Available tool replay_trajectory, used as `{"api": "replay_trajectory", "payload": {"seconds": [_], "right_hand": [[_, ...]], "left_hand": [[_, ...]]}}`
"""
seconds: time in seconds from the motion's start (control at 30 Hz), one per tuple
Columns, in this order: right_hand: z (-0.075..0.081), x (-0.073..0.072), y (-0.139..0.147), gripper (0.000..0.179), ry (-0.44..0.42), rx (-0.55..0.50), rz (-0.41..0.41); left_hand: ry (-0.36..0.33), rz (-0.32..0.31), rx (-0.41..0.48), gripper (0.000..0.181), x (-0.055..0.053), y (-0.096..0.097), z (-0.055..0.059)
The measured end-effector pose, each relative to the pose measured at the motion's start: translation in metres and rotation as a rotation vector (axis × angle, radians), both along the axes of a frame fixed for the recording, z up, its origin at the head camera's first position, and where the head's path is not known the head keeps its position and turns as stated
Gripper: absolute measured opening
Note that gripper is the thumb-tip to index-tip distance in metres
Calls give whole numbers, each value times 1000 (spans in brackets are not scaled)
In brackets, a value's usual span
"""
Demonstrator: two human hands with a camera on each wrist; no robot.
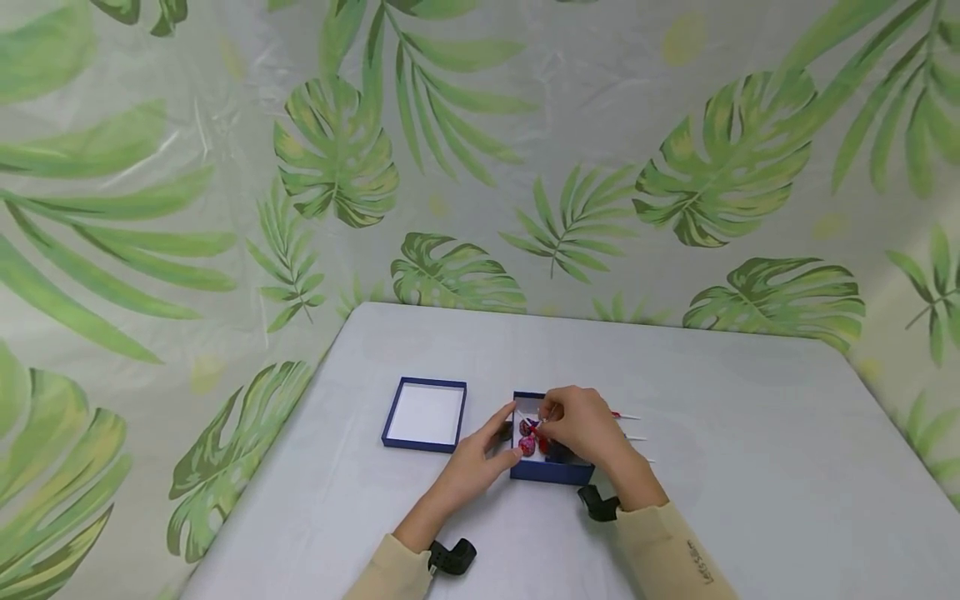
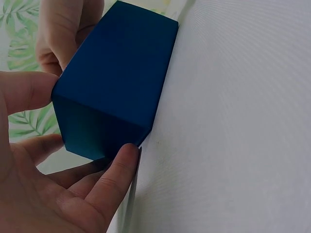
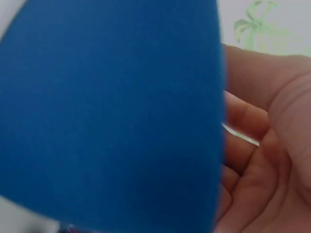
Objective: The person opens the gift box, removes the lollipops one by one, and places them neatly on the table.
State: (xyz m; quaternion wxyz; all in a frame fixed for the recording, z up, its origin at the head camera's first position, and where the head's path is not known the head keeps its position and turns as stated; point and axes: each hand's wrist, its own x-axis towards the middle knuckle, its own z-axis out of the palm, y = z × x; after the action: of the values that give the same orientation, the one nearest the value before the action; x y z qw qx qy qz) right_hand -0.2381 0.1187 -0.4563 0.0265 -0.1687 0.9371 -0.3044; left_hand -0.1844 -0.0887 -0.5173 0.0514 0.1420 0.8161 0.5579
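Two hands met at the blue box [image 1: 551, 472] on the desk [image 1: 750, 500]: my left hand [image 1: 480, 454] braced its corner with straight fingers, my right hand [image 1: 581, 425] pinched a lollipop [image 1: 527, 446] stick above it; light, stiff cardboard, I judged, best held by its walls

Bright, even light, faint shadows; the right wrist view is blurred.

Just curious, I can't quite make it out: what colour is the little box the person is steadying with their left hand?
Dark blue outside, seemingly white inside. The box shows best in the left wrist view, with the left hand against it.
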Motion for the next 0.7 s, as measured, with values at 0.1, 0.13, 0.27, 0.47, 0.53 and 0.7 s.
{"api": "replay_trajectory", "payload": {"seconds": [0.1,0.13,0.27,0.47,0.53,0.7], "right_hand": [[4,1,5,12,-19,32,31],[5,1,6,13,-19,44,41],[8,3,9,18,-15,75,76],[13,8,8,21,-18,107,127],[15,10,7,21,-20,123,141],[20,14,6,21,-19,138,152]], "left_hand": [[1,-2,0,69,-1,0,-1],[1,-3,1,69,-1,0,-1],[-1,-1,6,68,0,0,-3],[-4,2,2,68,0,0,-3],[-1,3,-2,68,1,0,-3],[8,0,-6,67,0,0,-3]]}}
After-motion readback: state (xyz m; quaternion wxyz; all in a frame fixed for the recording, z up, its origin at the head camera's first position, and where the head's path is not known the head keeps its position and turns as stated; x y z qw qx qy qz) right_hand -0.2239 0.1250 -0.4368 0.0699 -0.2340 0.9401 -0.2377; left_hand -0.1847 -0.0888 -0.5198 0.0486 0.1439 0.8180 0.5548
